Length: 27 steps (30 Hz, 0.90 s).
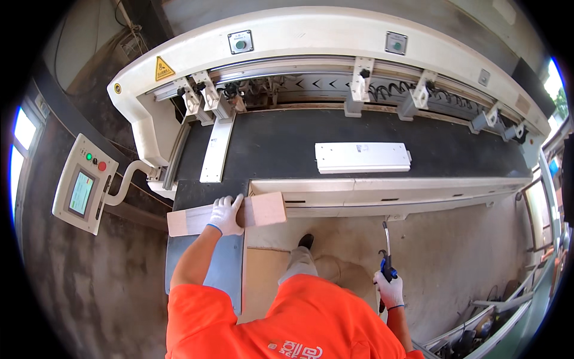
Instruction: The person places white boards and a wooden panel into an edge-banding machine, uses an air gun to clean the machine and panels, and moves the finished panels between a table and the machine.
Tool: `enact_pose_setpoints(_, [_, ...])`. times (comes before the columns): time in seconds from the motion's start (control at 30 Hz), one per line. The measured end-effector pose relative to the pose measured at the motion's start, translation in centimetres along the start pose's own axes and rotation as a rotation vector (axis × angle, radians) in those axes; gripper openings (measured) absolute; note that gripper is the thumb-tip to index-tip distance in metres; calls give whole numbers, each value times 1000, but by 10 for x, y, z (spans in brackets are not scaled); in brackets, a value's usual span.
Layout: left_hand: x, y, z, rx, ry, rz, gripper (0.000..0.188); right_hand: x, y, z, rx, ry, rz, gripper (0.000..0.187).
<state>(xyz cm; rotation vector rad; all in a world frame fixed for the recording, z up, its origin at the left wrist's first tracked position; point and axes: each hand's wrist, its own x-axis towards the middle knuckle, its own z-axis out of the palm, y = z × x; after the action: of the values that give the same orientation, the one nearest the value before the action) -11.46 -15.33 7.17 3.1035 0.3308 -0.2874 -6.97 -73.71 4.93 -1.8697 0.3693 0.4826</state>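
My left hand (226,216), in a white glove, grips a long flat board (268,209) from above near its middle. The board has pale wood-coloured ends and a greyish stretch, and it lies across the machine's side table (222,272), its right end jutting past the table edge. Out to the right, my right hand (391,291), also gloved, is closed round the handle of a blue and black air blow gun (387,269). Its thin metal nozzle points away from me. The fingers are partly hidden behind the grip.
Beyond the board stands a white machine with a dark bed (269,143). One white panel (216,152) sits under the left clamps; a stack of white panels (362,158) lies farther right. A control panel (85,184) juts out at left. Metal racking (478,329) stands lower right.
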Motion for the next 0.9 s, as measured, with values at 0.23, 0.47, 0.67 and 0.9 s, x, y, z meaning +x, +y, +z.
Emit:
enact_pose_setpoints(0.23, [141,20,-18,-173,-3,-253,120,76,-83,56,-7,-66,-20,20])
enact_pose_setpoints(0.47, [237,-5,25,-282,269,-169,98,127,-155,115,-85,-143,-175,22])
enact_pose_setpoints(0.67, [251,-135,22,-247,84,-953,107,147,-189,138,-140,-272,-100,25])
enact_pose_setpoints(0.9, [183,-189,-16,-203,-125,-748,103,182,-203,158,-400,-379,-217,33])
